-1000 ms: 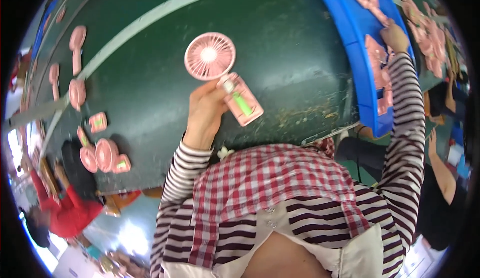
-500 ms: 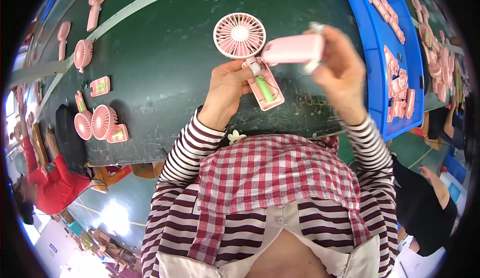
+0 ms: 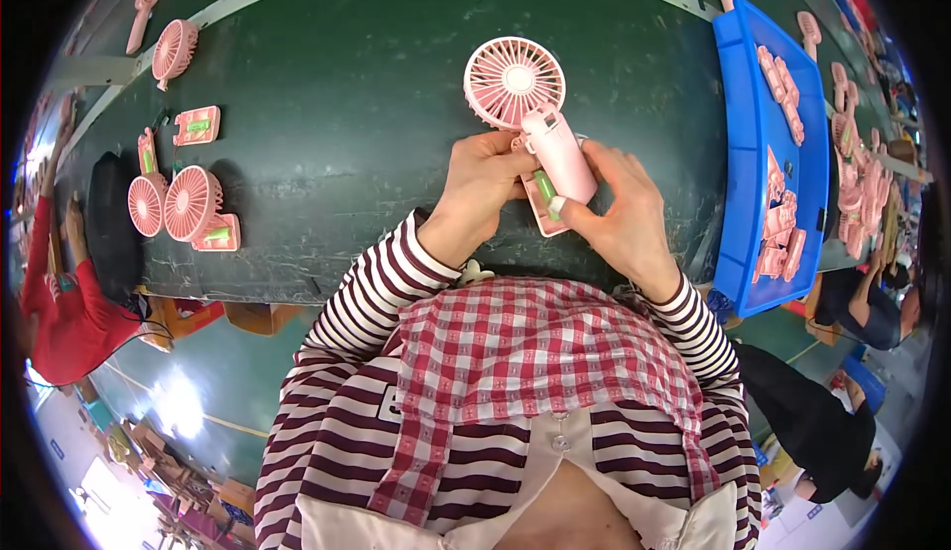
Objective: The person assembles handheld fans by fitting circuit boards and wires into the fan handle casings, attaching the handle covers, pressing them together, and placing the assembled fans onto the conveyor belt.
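Observation:
A pink handheld fan [image 3: 518,78] lies with its round grille away from me and its open handle toward me. Inside that handle shows a green battery cell [image 3: 546,193]. My left hand [image 3: 475,188] is closed on the handle just below the fan head. A pink handle cover [image 3: 561,159] sits tilted over the open handle, partly hiding it. My right hand [image 3: 624,211] holds the cover along its right side, thumb at the lower end. White finger wraps show on my right fingers. Whether the cover touches the handle's rim I cannot tell.
At left on the green table [image 3: 327,94] lie several pink fan parts, including a fan head [image 3: 191,203] and a handle half with a green cell [image 3: 198,126]. A blue bin [image 3: 738,173] of pink parts stands at right. Co-workers sit on both sides.
My right hand has brought the pink cover in from the right and turned it over the open handle. The left hand keeps its grip on the fan.

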Demonstrator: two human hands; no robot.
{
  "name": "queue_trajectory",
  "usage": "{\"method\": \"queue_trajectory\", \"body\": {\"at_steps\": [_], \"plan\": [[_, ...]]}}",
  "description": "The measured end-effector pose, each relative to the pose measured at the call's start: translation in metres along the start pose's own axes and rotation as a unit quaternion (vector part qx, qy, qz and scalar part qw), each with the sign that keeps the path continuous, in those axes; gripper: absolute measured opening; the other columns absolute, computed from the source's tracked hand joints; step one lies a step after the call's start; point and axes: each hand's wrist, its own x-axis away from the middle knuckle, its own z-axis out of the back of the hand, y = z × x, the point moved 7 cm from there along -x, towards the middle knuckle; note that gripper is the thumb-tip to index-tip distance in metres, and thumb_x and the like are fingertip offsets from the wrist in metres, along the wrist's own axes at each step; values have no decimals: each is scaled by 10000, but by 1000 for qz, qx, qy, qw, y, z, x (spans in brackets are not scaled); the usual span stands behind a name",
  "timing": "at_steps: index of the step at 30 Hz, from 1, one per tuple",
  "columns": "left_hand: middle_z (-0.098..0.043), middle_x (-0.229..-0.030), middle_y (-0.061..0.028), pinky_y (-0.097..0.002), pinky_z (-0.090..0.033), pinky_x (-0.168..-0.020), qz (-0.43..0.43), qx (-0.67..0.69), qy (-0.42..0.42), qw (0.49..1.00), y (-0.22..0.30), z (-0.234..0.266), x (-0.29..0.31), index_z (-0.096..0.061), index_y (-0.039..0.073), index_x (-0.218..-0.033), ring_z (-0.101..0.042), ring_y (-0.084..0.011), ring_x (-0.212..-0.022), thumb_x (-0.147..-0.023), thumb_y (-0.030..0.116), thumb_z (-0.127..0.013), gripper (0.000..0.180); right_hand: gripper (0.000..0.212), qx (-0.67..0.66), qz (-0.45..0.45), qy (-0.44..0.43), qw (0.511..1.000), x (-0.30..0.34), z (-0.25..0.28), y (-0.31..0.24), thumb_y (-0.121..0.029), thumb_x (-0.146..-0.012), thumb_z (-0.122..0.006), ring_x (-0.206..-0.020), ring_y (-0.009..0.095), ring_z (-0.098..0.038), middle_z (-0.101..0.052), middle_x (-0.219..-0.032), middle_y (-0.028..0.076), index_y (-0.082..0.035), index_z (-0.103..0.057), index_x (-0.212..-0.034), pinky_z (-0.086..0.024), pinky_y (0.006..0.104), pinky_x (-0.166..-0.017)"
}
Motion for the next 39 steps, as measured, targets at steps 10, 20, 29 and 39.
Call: {"method": "queue_trajectory", "body": {"at_steps": [10, 20, 29, 39], "plan": [[-625, -931, -109, -307, -534, -698, 22, 16, -14, 1000, 4, -5, 3, -566, -63, -1052, -630, -181, -796, -829, 64, -568, 256, 569, 24, -59, -10, 998, -4, 23, -12, -92, -635, -681, -653, 209, -550, -546, -858, 128, 42, -494, -1155, -458, 303, -573], [-607, -928, -127, -356, -514, -744, 43, 82, -10, 996, 7, -5, 3, -550, -63, -1044, -618, -217, -836, -883, 316, -474, 418, 564, 41, -24, -66, 997, -3, 5, -24, -123, -621, -695, -644, 279, -568, -533, -818, 142, 35, -509, -1130, -475, 352, -570], [-573, -1073, -120, -362, -481, -776, 39, 86, -39, 995, 8, -7, 5, -478, -7, -1137, -583, -205, -917, -920, 406, -392, 475, 557, 51, -5, -86, 995, -5, -8, -27, -163, -627, -712, -637, 284, -565, -528, -807, 134, 24, -516, -1114, -480, 371, -566], [-586, -1028, -136, -365, -498, -774, 32, 84, -33, 995, 9, -7, 4, -499, -38, -1099, -599, -220, -891, -917, 400, -397, 485, 563, 77, 42, -80, 993, -4, -15, -31, -168, -624, -704, -587, 292, -568, -498, -785, 141, 60, -501, -1097, -478, 375, -504]]}}
